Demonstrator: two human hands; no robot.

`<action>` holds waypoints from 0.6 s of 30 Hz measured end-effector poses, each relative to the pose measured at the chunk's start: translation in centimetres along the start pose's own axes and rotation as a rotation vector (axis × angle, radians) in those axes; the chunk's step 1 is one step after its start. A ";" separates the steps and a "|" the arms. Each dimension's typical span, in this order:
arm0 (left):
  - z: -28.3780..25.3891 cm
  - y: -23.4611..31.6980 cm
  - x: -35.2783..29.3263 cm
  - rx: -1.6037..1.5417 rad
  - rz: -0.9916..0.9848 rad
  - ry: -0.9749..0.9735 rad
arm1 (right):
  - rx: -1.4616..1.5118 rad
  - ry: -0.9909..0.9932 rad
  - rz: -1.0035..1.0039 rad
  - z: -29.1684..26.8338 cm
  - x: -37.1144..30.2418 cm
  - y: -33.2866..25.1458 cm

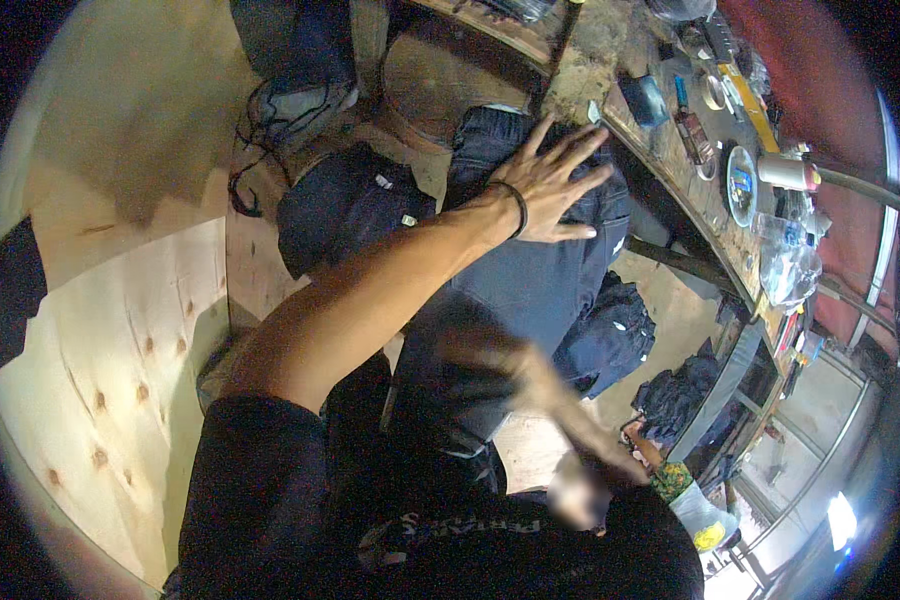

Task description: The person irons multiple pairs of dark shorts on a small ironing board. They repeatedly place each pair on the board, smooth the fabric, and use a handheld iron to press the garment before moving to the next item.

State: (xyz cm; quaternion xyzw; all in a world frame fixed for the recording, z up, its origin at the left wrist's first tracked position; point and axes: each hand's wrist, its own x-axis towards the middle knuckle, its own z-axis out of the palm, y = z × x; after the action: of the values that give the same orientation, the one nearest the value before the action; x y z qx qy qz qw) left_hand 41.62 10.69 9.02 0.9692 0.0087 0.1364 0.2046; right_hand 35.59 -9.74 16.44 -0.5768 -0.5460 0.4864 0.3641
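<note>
Dark blue denim trousers (515,285) lie stretched out before me, their gathered waistband at the far end. Flat on the upper part of the denim rests my left hand (555,195), its fingers spread and a dark band round the wrist. Lower down, my right hand (490,360) is over the same trousers, smeared by motion, so its fingers cannot be made out. Beside the trousers, a bundled dark garment (355,205) with small white tags lies on the left. Another folded dark blue garment (610,335) lies on the right.
A worn wooden workbench (650,140) runs along the right, holding a thread cone (785,172), a round dish (740,185) and a clear plastic bag (790,265). More dark clothes (680,400) are piled below. Another person's arm (645,445) shows at lower right. Plywood (120,400) stands left.
</note>
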 end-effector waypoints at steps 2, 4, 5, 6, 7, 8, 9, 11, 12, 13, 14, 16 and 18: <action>-0.2 0.3 0.7 0.051 -0.082 0.012 | -0.071 0.148 0.138 -3.4 1.0 0.2; -0.4 0.5 1.1 0.039 -0.105 -0.036 | -0.124 0.181 0.017 -5.5 1.2 1.2; -0.5 0.4 1.2 0.074 -0.130 -0.065 | -0.089 0.130 -0.048 -6.1 1.2 1.9; -0.4 0.5 1.1 0.063 -0.137 -0.063 | -0.054 0.067 -0.118 -5.9 0.7 2.4; -0.1 0.3 1.0 0.052 -0.134 -0.016 | 0.204 0.075 -0.006 -5.8 0.3 3.1; 0.2 0.1 0.8 0.048 -0.139 0.009 | 0.107 0.181 0.039 -5.5 0.0 3.6; 0.6 -0.1 0.6 0.005 -0.121 0.088 | 0.024 0.317 0.075 -5.0 -0.4 3.8; 1.0 -0.2 0.3 0.075 -0.150 0.039 | -0.181 0.286 0.106 -3.0 -2.0 3.9; 1.0 -0.3 0.4 0.087 -0.159 0.014 | -0.155 0.241 0.065 -2.2 -2.8 3.8; 0.8 0.0 0.6 0.061 -0.124 0.107 | 0.091 0.437 0.134 -2.1 -3.7 3.6; 0.4 0.0 0.9 0.061 -0.143 0.056 | 0.320 0.600 0.210 -2.1 -4.2 3.5; -1.2 0.4 1.4 0.003 -0.146 0.154 | 0.150 0.917 0.330 -3.5 -4.3 3.7; -3.1 0.6 0.7 -0.160 -0.161 0.233 | -0.481 1.269 0.408 -5.5 -3.6 5.5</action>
State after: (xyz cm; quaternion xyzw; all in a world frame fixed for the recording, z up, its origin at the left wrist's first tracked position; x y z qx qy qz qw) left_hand 41.46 11.38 12.14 0.9237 0.0991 0.2312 0.2890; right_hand 42.66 -13.45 13.29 -0.9041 -0.2019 -0.0189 0.3761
